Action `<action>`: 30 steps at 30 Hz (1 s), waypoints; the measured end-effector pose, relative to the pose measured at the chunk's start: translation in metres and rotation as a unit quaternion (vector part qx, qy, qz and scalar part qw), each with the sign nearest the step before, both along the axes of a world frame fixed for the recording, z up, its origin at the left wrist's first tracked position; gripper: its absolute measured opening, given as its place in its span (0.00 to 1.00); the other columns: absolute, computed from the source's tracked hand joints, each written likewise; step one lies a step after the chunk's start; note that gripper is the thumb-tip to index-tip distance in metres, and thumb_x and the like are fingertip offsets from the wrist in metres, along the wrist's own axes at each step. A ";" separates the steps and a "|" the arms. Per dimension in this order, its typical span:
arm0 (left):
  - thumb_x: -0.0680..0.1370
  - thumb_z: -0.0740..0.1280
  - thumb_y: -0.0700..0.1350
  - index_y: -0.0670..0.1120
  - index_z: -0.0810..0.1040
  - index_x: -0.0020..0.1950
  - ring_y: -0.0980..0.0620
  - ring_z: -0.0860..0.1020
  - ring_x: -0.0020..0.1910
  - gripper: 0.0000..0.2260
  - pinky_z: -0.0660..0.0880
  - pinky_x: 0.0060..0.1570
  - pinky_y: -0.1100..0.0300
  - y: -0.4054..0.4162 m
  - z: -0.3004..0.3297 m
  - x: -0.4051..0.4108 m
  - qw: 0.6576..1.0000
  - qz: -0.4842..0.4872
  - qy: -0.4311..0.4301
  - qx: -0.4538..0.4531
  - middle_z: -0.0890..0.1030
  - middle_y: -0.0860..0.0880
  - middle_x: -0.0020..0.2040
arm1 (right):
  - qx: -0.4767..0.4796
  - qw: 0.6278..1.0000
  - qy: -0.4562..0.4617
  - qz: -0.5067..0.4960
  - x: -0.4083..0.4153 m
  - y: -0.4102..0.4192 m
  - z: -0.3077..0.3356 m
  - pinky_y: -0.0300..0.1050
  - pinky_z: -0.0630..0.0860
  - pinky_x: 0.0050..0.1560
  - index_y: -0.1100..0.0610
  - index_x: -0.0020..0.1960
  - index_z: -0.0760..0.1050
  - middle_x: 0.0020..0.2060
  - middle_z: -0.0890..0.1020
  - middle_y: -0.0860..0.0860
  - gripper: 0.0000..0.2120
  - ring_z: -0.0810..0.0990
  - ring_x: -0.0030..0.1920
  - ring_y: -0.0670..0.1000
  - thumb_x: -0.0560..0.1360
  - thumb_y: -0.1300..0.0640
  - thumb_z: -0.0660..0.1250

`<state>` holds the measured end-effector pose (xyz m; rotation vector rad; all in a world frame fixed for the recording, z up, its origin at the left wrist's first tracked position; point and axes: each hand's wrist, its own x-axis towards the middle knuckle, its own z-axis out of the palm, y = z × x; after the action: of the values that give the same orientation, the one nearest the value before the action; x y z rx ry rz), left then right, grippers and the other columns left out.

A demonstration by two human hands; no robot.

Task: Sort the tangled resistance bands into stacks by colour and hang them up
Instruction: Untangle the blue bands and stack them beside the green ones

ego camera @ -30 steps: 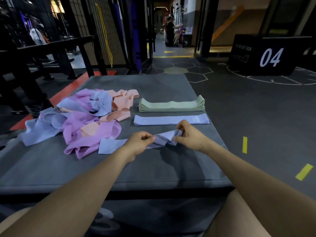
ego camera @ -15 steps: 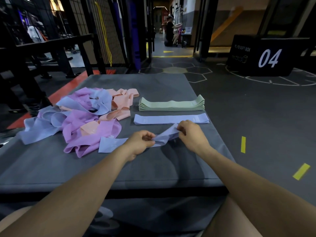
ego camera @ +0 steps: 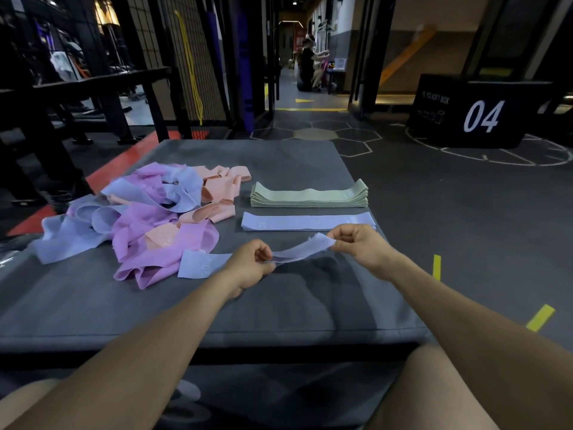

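I see a blue band (ego camera: 302,251) stretched between both hands above the grey mat (ego camera: 279,305): the left hand (ego camera: 251,264) pinches its middle, the right hand (ego camera: 361,245) pinches its far end, and its loose end lies flat left of the left hand. Just beyond the hands lie one flat blue band (ego camera: 307,221) and one green stack (ego camera: 310,198). One tangled pile (ego camera: 136,212) of blue, purple and peach bands sits to the left.
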<state>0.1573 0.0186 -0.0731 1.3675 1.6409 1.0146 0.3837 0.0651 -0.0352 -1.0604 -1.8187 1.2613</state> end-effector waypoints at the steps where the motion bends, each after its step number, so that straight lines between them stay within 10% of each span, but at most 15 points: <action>1: 0.74 0.67 0.32 0.48 0.70 0.40 0.52 0.72 0.42 0.12 0.70 0.41 0.67 0.000 0.000 -0.001 1.000 -0.006 0.008 -0.003 0.74 0.49 0.41 | 0.001 1.000 -0.008 -0.011 0.003 0.002 -0.002 0.30 0.73 0.42 0.56 0.38 0.77 0.33 0.80 0.48 0.10 0.77 0.33 0.40 0.74 0.69 0.67; 22: 0.72 0.71 0.40 0.53 0.74 0.42 0.49 0.76 0.56 0.10 0.71 0.64 0.54 -0.001 0.000 -0.006 0.988 -0.077 0.131 -0.006 0.76 0.48 0.57 | -0.023 0.986 -0.165 -0.002 0.000 0.008 -0.008 0.39 0.63 0.35 0.55 0.35 0.67 0.29 0.68 0.51 0.14 0.64 0.31 0.47 0.80 0.58 0.60; 30: 0.73 0.71 0.40 0.53 0.74 0.43 0.49 0.77 0.54 0.09 0.73 0.61 0.55 -0.001 0.000 -0.007 0.988 -0.081 0.130 -0.008 0.77 0.48 0.54 | -0.130 0.991 0.005 -0.012 -0.001 0.010 -0.002 0.41 0.63 0.43 0.54 0.31 0.66 0.28 0.69 0.48 0.17 0.65 0.35 0.47 0.77 0.65 0.59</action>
<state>0.1503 0.0173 -0.0727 1.6492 1.6855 0.7523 0.3831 0.0753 -0.0368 -1.2073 -1.6606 1.5163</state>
